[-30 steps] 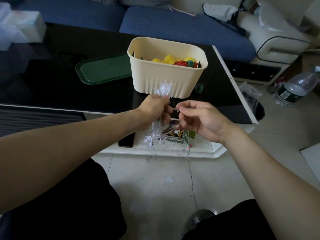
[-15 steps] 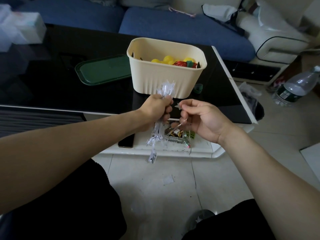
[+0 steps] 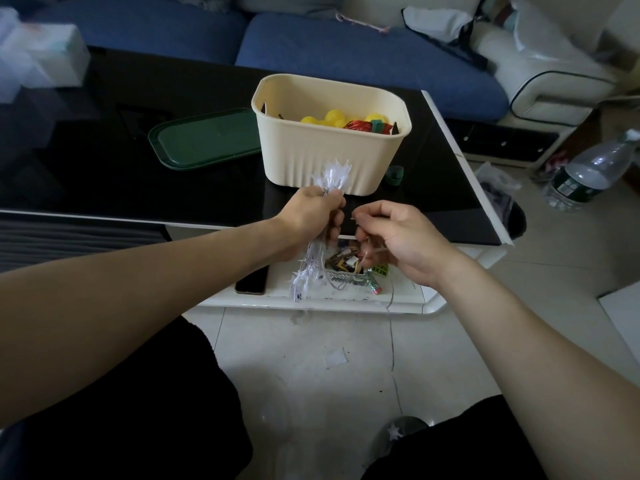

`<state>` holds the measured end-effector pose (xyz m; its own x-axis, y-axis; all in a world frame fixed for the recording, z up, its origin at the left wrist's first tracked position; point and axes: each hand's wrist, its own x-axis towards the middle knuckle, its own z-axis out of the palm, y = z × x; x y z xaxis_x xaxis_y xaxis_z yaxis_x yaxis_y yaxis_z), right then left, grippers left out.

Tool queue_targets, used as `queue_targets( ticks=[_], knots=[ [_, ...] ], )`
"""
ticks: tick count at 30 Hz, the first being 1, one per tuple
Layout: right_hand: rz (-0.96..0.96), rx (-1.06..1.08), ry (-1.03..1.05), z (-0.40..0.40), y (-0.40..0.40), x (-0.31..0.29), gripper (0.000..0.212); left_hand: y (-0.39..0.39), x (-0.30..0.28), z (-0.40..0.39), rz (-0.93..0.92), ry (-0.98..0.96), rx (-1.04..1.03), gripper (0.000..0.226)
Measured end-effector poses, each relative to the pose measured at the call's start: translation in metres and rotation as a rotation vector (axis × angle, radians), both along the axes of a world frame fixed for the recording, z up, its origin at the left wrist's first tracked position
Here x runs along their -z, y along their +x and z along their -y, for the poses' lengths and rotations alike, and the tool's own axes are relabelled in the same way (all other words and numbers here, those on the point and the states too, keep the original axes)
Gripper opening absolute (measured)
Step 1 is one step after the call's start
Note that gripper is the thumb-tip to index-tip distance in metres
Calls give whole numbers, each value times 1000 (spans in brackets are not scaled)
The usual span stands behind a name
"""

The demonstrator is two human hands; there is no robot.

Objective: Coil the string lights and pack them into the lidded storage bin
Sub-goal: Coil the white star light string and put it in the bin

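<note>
My left hand (image 3: pixel 311 216) grips a bundle of clear star-shaped string lights (image 3: pixel 330 176); stars stick out above the fist and more hang below it. My right hand (image 3: pixel 398 239) pinches the thin wire close beside the left hand, and the loose wire (image 3: pixel 391 327) trails down to the floor. The cream storage bin (image 3: pixel 332 157) stands open on the black table just beyond my hands, with yellow and red items inside. Its dark green lid (image 3: pixel 204 140) lies flat to the bin's left.
A black glass table (image 3: pixel 104 174) carries the bin and lid. On its lower white shelf lie a phone (image 3: pixel 252 281) and small packets (image 3: pixel 349 268). A plastic bottle (image 3: pixel 588 171) lies on the floor at right. A blue sofa runs behind.
The lower hanging part of the bundle has been drawn up closer to my left fist. My right hand has shifted slightly down along the wire.
</note>
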<state>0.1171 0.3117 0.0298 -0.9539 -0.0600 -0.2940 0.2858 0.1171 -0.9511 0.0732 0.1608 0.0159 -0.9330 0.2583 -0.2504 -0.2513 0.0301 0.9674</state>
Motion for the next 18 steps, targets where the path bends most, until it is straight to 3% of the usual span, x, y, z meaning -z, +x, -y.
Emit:
queue_targets(
  ticks=[10,12,16,18],
  knots=[
    [-233,63,230,-2,-3,8,18,0,-1,-4,101,82,19,24],
    [-279,114,239,-1,-3,8,30,4,-3,-6,133,98,44,25],
    [-312,205,345,3,-9,14,75,7,-4,-10,120,79,80,33],
    [-289,215,323,4,-11,15,72,6,-3,-10,116,64,74,36]
  ],
)
